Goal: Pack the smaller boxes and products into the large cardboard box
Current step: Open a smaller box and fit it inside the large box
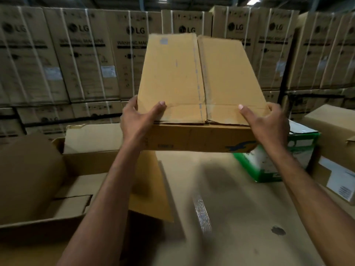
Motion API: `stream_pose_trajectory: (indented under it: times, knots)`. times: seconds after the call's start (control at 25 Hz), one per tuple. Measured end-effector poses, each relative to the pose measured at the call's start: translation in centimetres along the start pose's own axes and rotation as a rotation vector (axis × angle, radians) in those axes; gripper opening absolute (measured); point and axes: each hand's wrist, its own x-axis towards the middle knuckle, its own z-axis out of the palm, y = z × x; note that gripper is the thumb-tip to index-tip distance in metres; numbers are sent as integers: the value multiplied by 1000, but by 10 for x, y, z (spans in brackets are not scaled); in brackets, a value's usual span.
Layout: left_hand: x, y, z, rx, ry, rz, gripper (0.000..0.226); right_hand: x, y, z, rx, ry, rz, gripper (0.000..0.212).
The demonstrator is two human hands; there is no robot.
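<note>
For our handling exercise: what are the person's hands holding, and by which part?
The left hand and right hand hold the brown cardboard box at its near corners.

Flat tan cardboard box (192,83) held in the air over the far part of the pale cardboard surface (230,189). Left hand (138,120) at its near-left corner, right hand (269,123) at its near-right corner. Large open brown cardboard box (86,160) left of the surface; smaller flat cardboard boxes (71,206) lie inside it. Green-and-white carton (272,162) at the surface's right edge, below the held box. Brown labelled carton (334,127) just right of it. Strapped washing-machine cartons (86,54) stacked in a wall behind everything.
</note>
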Motion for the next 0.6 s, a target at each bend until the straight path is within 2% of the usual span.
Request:
stream_pose_trajectory:
  times: [0.16, 0.4, 0.6]
  knots:
    - [-8, 23, -85, 35, 95, 48, 86, -32, -60, 7, 87, -56, -96, 95]
    - [18, 26, -228, 114, 197, -3, 79, -94, -161, 59, 164, -192, -208, 86]
    - [53, -18, -329, 105, 198, -72, 75, -150, -237, 133, 126, -264, -237, 76]
